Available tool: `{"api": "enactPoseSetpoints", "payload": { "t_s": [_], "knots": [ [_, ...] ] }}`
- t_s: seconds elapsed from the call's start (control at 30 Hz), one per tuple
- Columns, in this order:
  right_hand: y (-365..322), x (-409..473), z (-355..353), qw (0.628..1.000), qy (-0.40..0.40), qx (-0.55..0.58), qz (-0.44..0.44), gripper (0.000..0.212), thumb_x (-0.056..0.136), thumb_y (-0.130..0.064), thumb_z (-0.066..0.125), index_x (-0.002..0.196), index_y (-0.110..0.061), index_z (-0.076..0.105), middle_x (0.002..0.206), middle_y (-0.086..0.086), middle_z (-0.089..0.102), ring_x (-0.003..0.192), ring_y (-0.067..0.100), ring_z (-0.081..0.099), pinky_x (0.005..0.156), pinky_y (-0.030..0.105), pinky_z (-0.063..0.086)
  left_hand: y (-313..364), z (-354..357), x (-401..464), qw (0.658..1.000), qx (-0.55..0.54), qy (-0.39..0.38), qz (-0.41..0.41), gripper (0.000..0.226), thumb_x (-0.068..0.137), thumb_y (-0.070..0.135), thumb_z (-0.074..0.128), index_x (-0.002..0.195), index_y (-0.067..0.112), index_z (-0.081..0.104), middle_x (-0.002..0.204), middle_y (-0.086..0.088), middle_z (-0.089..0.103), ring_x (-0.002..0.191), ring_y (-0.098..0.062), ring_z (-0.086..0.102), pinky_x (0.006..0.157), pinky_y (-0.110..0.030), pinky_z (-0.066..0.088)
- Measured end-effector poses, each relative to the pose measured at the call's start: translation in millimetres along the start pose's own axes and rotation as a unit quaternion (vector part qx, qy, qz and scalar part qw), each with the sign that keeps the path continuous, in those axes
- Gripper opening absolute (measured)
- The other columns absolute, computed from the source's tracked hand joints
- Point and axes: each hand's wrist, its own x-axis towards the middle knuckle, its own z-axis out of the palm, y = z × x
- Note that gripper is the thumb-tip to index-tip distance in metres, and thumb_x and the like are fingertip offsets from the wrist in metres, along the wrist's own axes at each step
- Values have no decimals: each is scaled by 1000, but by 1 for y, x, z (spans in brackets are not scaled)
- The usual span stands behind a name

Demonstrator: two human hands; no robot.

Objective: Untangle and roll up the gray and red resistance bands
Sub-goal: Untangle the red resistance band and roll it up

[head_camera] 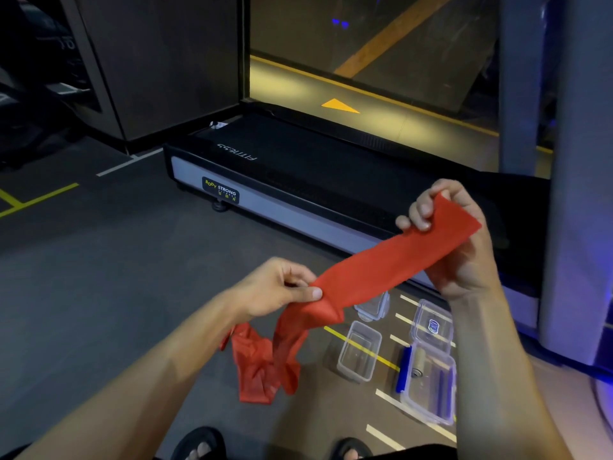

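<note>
Straightening the red band (371,277): my right hand (457,240) pinches its flat end, my left hand (278,287) pinches mid-length, tail bunched; next, judged, feed the slack through before rolling.

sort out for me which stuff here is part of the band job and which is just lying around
Part of the job:
- red band, stretched between both hands, its tail hanging bunched
- left hand, pinching the band
- right hand, gripping the band's end
- rolled gray band in the blue-clipped box

Lying about:
- empty clear box
- lid
- treadmill
</note>
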Motion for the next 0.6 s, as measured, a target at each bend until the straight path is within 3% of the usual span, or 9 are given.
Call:
{"api": "enactPoseSetpoints", "payload": {
  "t_s": [0.13,0.27,0.33,0.4,0.5,0.6],
  "knots": [
    [1,-7,-6,993,-65,-102,16,9,96,-17,58,91,-16,66,73,3,56,62,13,52,72,37,41,33,-22,-8,992,86,-77,-47,4,90,16,76,92,12,77,79,-6,63,72,-12,49,65,-23,37],
    [-7,-8,-21,997,-47,-57,23,16,89,-35,75,93,-22,66,80,-2,59,72,13,53,74,33,47,42,-36,-13,976,156,-104,-108,24,90,24,77,100,2,75,83,-4,63,73,-9,50,67,-24,38],
    [-3,-9,-24,999,-33,-17,26,7,95,-27,64,93,-20,63,76,-3,56,66,10,49,69,28,49,41,-36,-14,976,156,-110,-108,28,89,24,77,99,-2,73,82,-7,61,73,-13,48,64,-23,36],
    [4,-11,-21,998,-36,8,41,12,100,-17,51,92,-16,60,72,-2,51,61,9,43,65,25,46,41,-31,-13,978,153,-102,-101,15,91,18,76,92,3,76,79,-3,67,70,-9,54,63,-18,40],
    [8,-13,-12,991,-114,-20,68,14,94,-27,69,94,-15,63,74,1,54,63,12,48,66,26,46,37,-22,-9,977,169,-90,-98,9,92,11,75,84,15,76,80,2,73,72,-3,62,74,-17,49],
    [14,-13,7,949,-225,-192,112,9,93,-23,72,93,-14,69,76,-3,66,68,9,59,67,20,47,40,-17,-9,977,166,-105,-81,8,91,11,76,85,16,77,85,-2,74,79,-10,63,80,-26,51]
  ]
}}
